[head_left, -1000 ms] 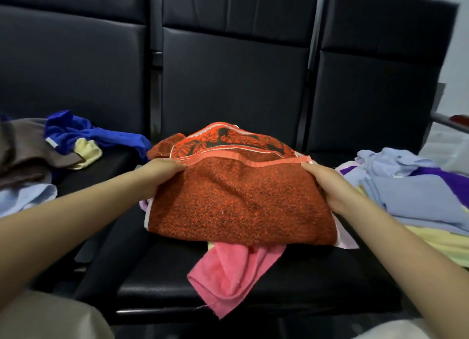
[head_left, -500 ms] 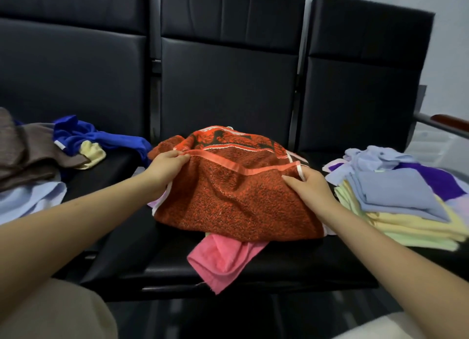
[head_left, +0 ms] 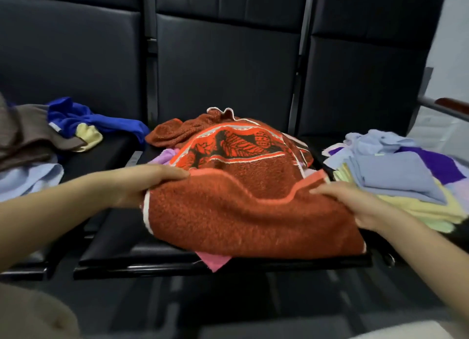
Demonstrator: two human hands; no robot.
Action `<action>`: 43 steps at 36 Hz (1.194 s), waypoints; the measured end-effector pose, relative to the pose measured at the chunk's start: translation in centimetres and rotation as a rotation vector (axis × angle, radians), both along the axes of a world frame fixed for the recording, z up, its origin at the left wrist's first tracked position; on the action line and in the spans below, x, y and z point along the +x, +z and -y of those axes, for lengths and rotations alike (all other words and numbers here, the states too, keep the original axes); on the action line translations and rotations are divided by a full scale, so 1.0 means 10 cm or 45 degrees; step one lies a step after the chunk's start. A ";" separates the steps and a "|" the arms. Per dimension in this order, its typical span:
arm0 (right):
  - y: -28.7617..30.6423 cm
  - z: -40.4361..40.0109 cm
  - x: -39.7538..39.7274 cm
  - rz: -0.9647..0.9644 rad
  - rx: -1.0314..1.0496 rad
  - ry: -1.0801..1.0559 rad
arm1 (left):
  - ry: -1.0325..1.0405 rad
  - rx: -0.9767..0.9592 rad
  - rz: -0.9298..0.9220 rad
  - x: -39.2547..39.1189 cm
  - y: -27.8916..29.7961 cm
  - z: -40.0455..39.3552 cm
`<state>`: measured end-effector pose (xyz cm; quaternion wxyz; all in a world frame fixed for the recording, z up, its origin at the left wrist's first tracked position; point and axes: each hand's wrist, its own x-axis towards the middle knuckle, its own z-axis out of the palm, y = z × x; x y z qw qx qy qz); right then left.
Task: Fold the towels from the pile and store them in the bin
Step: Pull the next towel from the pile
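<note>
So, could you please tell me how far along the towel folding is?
Done: a folded stack sits on the right seat. In hand: both hands, left hand and right hand, grip the orange towel, mid-fold. Left: a loose pile on the left seat. No bin shows.

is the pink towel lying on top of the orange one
No, the pink towel lies under the orange towel, only its corner poking out at the seat's front edge.

Dim, even indoor light is seen; motion blur softens everything, and edges are bent by wide-angle distortion.
</note>
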<state>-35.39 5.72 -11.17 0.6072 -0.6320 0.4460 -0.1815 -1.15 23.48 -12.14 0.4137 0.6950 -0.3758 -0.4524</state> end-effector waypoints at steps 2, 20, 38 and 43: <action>-0.06 0.02 -0.02 -0.184 -0.247 0.023 | -0.083 -0.076 0.126 -0.07 0.00 0.01; 0.13 0.63 0.77 0.419 -0.684 -0.500 | 0.353 -0.366 0.337 0.33 0.03 0.64; -0.06 1.03 1.47 0.236 -0.489 -0.328 | 0.203 -0.276 0.366 0.64 -0.11 0.59; -0.10 1.01 1.38 0.317 -0.335 -0.322 | 0.086 -0.246 0.344 0.65 -0.16 0.56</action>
